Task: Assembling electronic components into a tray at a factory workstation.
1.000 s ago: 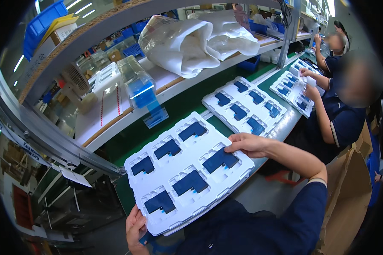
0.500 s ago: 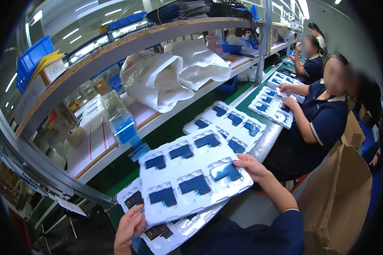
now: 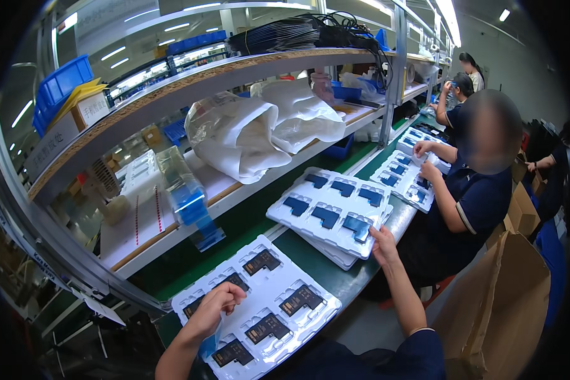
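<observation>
My right hand (image 3: 384,246) grips the right corner of a white plastic tray (image 3: 278,216), with the fingertips beside a glossy piece. Dark blue, L-shaped flat pieces (image 3: 325,216) sit in its pockets. That tray lies slightly askew on another white tray (image 3: 326,249). Over the nearer white tray (image 3: 259,284) hovers my left hand (image 3: 216,305), its fingers curled together. A bluish clear film strip (image 3: 214,339) shows below that hand; whether the fingers hold it is hidden. Black L-shaped pieces that look like flat battery packs (image 3: 267,327) fill the nearer tray's pockets.
A shelf (image 3: 234,62) with white bags (image 3: 234,136) beneath runs along the bench's far side. Blue film (image 3: 196,212) hangs off the lower shelf. To the right, a co-worker (image 3: 481,183) handles another tray (image 3: 399,174). An open cardboard box (image 3: 506,304) stands at the lower right.
The tray with blue pieces has gone from above the nearer tray to the right, onto the other tray. My left hand has let go of it and is over the uncovered nearer tray.
</observation>
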`<state>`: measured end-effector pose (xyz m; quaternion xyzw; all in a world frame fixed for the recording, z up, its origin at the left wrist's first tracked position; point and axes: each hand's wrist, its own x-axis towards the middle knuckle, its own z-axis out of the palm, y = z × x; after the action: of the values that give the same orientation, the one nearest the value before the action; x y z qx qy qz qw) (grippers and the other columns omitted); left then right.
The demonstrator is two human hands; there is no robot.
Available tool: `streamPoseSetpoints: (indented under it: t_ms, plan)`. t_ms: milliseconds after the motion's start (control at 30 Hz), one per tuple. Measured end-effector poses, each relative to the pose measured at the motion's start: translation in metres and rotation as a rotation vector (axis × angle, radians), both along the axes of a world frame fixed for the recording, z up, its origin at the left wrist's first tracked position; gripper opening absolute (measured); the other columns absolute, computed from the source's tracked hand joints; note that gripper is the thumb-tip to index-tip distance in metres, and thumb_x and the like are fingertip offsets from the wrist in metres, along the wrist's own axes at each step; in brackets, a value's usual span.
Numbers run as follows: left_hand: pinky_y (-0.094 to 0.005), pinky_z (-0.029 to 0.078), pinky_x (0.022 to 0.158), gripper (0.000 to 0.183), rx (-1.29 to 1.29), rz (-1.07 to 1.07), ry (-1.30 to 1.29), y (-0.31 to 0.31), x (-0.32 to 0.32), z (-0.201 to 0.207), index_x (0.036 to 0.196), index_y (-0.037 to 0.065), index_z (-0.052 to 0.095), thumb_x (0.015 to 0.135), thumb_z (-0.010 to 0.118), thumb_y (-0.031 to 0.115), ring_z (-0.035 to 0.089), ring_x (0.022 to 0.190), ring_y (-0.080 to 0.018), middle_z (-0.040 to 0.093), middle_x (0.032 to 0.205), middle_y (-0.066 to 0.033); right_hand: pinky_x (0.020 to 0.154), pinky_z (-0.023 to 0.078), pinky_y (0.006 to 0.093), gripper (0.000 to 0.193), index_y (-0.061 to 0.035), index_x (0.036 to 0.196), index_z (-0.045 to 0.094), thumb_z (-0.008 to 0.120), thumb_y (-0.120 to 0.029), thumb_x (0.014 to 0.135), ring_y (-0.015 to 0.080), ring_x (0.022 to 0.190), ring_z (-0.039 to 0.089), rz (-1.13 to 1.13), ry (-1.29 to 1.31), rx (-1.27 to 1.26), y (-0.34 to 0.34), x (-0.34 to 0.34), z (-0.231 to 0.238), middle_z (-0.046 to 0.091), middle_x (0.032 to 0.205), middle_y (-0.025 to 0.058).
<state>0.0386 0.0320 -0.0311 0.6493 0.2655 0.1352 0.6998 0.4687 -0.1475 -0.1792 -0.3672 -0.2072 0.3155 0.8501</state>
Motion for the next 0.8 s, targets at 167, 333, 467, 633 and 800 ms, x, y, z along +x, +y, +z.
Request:
streamPoseSetpoints:
  t_ms: [167,333,467,633,800]
  plan:
    - [-0.0237,0.041,0.063,0.014,0.073,0.076,-0.041,0.003,0.019,0.010,0.095,0.003,0.056,0.095,0.049,0.014,0.049,0.068,-0.0094,0.056,0.079,-0.0032,0.081,0.055,0.0326,0.027,-0.0001,0.117,0.050,0.058,-0.014,0.095,0.0164,0.096,0.064,-0.185,-0.063,-0.166,0.016,-0.027,0.011,0.064,0.106,0.0066]
    - [-0.0235,0.045,0.061,0.014,0.202,0.089,-0.111,0.005,0.031,0.020,0.098,0.004,0.055,0.098,0.050,0.017,0.054,0.065,-0.0089,0.058,0.074,-0.0030,0.051,0.049,0.0249,0.032,0.0018,0.101,0.053,0.062,-0.028,0.093,0.0114,0.064,0.062,-0.159,-0.289,-0.608,-0.005,-0.036,0.027,0.064,0.081,0.0063]
    - [-0.0234,0.045,0.059,0.015,0.296,0.032,-0.068,0.005,0.044,0.016,0.100,0.002,0.056,0.098,0.049,0.015,0.053,0.063,-0.0085,0.058,0.073,-0.0032,0.033,0.040,0.0243,0.041,0.0030,0.090,0.055,0.063,-0.037,0.092,0.0117,0.042,0.054,-0.099,-0.476,-0.837,-0.021,-0.038,0.021,0.059,0.064,0.0063]
    - [-0.0234,0.044,0.060,0.014,0.241,-0.061,0.004,0.006,0.070,0.013,0.101,0.002,0.057,0.092,0.047,0.005,0.053,0.065,-0.0090,0.058,0.073,-0.0029,0.041,0.047,0.0275,0.055,0.0019,0.070,0.059,0.067,-0.051,0.084,0.0145,0.045,0.060,-0.121,-0.708,-1.077,-0.016,-0.035,0.039,0.060,0.058,0.0076]
    - [-0.0223,0.043,0.063,0.018,0.266,-0.115,-0.030,0.003,0.085,-0.012,0.104,0.001,0.057,0.089,0.048,0.003,0.054,0.070,-0.0094,0.059,0.075,-0.0031,0.048,0.052,0.0300,0.060,0.0013,0.067,0.066,0.064,-0.057,0.083,0.0177,0.049,0.065,-0.114,-0.751,-1.208,-0.028,-0.031,0.038,0.062,0.055,0.0100]
